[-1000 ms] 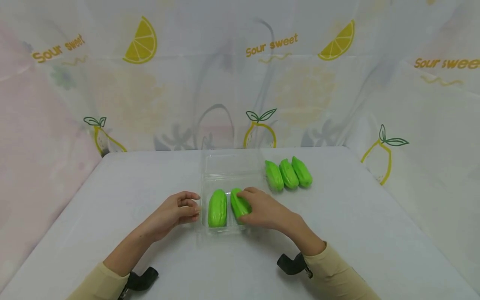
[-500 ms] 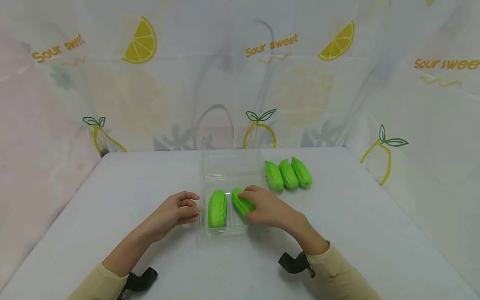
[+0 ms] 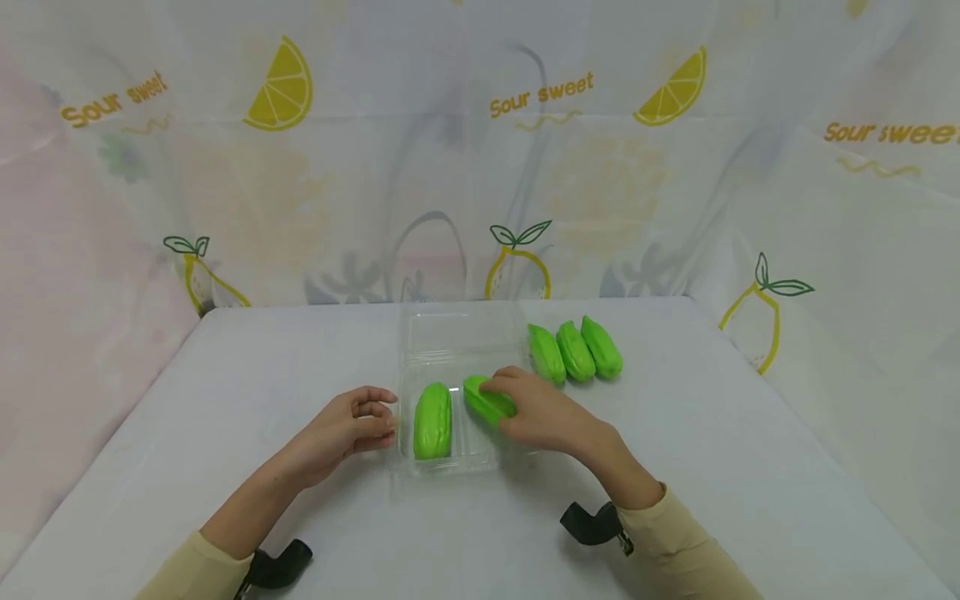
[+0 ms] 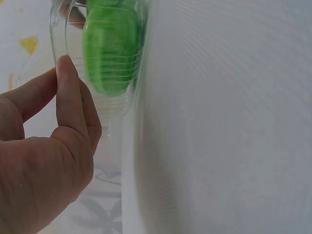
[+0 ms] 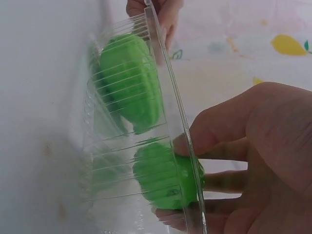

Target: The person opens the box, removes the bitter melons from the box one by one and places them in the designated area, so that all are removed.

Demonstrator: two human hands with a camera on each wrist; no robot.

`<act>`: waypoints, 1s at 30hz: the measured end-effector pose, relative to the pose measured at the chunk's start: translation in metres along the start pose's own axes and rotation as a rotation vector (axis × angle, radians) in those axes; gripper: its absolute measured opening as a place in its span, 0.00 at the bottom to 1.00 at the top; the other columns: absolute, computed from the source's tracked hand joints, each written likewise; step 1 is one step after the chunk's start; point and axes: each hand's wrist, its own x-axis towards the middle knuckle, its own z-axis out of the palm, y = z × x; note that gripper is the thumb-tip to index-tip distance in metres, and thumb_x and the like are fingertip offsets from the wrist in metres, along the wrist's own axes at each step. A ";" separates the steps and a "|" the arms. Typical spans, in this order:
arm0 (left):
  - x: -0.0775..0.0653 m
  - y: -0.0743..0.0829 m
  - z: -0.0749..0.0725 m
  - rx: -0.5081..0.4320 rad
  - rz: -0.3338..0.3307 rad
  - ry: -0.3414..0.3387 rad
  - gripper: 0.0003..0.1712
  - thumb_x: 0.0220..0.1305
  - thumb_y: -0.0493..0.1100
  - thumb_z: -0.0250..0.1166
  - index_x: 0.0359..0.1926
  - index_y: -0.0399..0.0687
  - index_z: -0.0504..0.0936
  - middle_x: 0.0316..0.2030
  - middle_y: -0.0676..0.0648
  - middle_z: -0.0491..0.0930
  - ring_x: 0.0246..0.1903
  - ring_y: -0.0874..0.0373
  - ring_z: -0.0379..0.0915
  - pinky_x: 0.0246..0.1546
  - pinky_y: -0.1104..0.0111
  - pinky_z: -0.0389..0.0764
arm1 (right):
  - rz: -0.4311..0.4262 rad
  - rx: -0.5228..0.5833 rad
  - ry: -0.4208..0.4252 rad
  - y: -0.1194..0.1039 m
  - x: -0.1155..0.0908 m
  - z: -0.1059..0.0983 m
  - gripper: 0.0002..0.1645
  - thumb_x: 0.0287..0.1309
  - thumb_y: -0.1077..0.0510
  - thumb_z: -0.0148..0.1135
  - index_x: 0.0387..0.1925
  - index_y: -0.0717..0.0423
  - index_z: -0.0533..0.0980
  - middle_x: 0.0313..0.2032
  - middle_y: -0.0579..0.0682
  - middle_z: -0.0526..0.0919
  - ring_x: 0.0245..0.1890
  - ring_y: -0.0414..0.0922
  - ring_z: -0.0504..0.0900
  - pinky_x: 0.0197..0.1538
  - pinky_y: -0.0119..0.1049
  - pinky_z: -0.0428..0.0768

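A clear plastic clamshell box (image 3: 454, 468) lies in the middle of the table, its lid (image 3: 450, 329) folded back. In its left part sits a green, ridged gourd-like vegetable (image 3: 432, 423). My right hand (image 3: 546, 417) holds a second green gourd-like vegetable (image 3: 484, 402), slanted over the right part, thumb and fingers on either side of it. The right wrist view shows this vegetable (image 5: 163, 175) partly behind the clear wall. At the box's left side my left hand (image 3: 347, 433) pinches the rim (image 4: 59, 34), thumb against it in the left wrist view.
Three more green gourd-like vegetables (image 3: 576, 352) lie side by side on the white table (image 3: 247, 367), right of the lid. A printed cloth with lemons (image 3: 517, 271) hangs behind. Black camera mounts (image 3: 592, 523) sit at both wrists.
My right hand has shifted slightly right and back, and the vegetable in it has turned to a more slanted angle. My left hand stays at the box's rim.
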 end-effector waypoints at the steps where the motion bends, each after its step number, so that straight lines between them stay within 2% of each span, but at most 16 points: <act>1: 0.000 0.000 0.000 0.001 0.003 -0.002 0.28 0.69 0.36 0.60 0.64 0.29 0.61 0.39 0.47 0.72 0.39 0.61 0.79 0.46 0.71 0.86 | 0.002 0.001 0.001 0.000 0.000 -0.001 0.31 0.51 0.66 0.58 0.61 0.57 0.76 0.60 0.52 0.77 0.61 0.50 0.76 0.62 0.45 0.78; 19: 0.001 -0.001 -0.001 0.014 -0.003 0.003 0.28 0.68 0.37 0.61 0.64 0.30 0.62 0.39 0.47 0.72 0.38 0.60 0.80 0.44 0.71 0.86 | 0.005 0.026 0.039 0.003 -0.002 -0.011 0.31 0.52 0.67 0.58 0.61 0.55 0.76 0.62 0.52 0.77 0.63 0.50 0.75 0.62 0.47 0.78; 30: 0.001 0.000 0.000 0.010 -0.007 0.002 0.29 0.68 0.36 0.61 0.65 0.29 0.61 0.40 0.46 0.72 0.39 0.60 0.79 0.45 0.71 0.86 | 0.002 0.045 0.048 0.005 -0.004 -0.017 0.32 0.52 0.68 0.55 0.62 0.53 0.76 0.62 0.50 0.77 0.63 0.49 0.75 0.59 0.44 0.79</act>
